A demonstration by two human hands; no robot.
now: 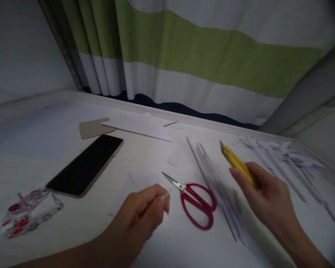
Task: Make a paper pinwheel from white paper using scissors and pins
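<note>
My right hand (268,199) grips a yellow utility knife (237,162), its blade out and pointing up and to the left. In a pinch, thumb against fingers, my left hand (143,210) is closed near the front; a tiny pale bit shows at the fingertips, too small to name. Between the hands lie scissors (197,206) with red handles, their blades together. Just right of them several thin rolled paper sticks (212,178) lie side by side. A sheet of paper (125,190) is partly hidden behind my left hand.
A black-screened phone (86,165) with a beaded strap (25,219) lies at left. Behind it are a brown card (95,128) and folded white paper (142,126). Paper pinwheels (284,156) on sticks lie far right. A striped curtain (198,44) hangs behind the table.
</note>
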